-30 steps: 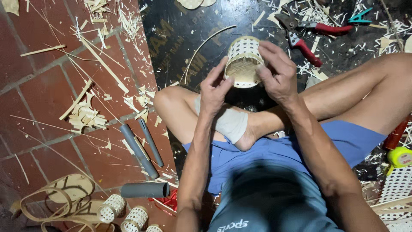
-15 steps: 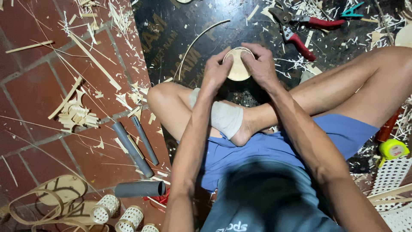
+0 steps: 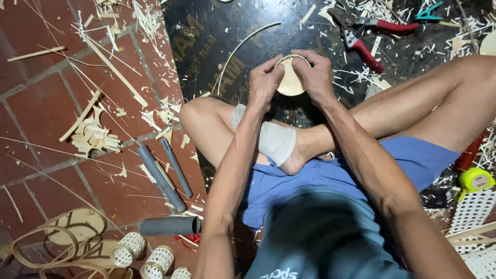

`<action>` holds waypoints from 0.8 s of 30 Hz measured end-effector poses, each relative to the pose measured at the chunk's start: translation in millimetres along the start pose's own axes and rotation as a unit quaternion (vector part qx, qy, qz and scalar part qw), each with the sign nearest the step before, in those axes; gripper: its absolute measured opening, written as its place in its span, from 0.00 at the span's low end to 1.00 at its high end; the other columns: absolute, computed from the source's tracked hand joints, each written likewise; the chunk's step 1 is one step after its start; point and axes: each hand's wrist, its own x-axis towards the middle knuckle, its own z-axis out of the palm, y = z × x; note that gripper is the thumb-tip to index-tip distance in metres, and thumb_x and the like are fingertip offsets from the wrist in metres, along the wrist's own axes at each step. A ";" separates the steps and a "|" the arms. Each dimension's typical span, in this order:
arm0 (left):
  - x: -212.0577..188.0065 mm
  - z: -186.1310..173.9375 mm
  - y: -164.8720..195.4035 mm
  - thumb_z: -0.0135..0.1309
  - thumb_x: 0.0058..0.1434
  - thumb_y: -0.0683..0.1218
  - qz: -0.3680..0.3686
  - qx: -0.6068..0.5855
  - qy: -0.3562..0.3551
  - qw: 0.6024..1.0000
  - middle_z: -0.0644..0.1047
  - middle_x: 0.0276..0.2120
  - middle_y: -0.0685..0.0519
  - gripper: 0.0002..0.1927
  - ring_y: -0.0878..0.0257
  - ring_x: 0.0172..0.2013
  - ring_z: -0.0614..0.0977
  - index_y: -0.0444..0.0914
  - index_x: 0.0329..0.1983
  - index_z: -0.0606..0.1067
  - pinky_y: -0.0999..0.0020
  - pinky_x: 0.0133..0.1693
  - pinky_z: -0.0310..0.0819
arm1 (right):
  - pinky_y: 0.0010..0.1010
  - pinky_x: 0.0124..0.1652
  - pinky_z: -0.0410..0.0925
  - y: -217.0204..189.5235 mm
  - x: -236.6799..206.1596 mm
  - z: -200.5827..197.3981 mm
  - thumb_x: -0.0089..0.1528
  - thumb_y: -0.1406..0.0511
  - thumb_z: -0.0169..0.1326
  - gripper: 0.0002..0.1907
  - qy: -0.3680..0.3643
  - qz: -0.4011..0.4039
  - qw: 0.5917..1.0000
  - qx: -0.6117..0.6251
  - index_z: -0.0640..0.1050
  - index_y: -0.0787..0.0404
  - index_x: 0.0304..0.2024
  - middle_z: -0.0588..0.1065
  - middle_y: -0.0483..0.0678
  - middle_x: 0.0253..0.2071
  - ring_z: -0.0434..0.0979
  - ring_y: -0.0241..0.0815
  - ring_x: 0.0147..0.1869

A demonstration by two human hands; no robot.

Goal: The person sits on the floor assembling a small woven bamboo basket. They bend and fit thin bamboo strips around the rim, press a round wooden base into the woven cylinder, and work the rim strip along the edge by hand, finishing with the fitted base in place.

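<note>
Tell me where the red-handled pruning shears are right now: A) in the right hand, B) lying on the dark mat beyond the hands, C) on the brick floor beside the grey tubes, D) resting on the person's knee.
B: the red-handled pruning shears lie on the dark mat beyond both hands, while the left hand and right hand grip a small round woven piece.
</note>
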 end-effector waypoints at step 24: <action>-63.8 -5.0 -13.9 0.52 0.56 0.27 0.126 -0.089 -0.071 0.985 0.75 0.61 0.44 0.37 0.59 0.59 0.78 0.26 0.72 0.62 0.66 0.62 0.71 | 0.30 0.44 0.71 -7.5 -50.8 -40.2 0.66 0.65 0.60 0.16 0.037 -0.179 0.976 -0.116 0.80 0.67 0.54 0.76 0.55 0.51 0.76 0.42 0.45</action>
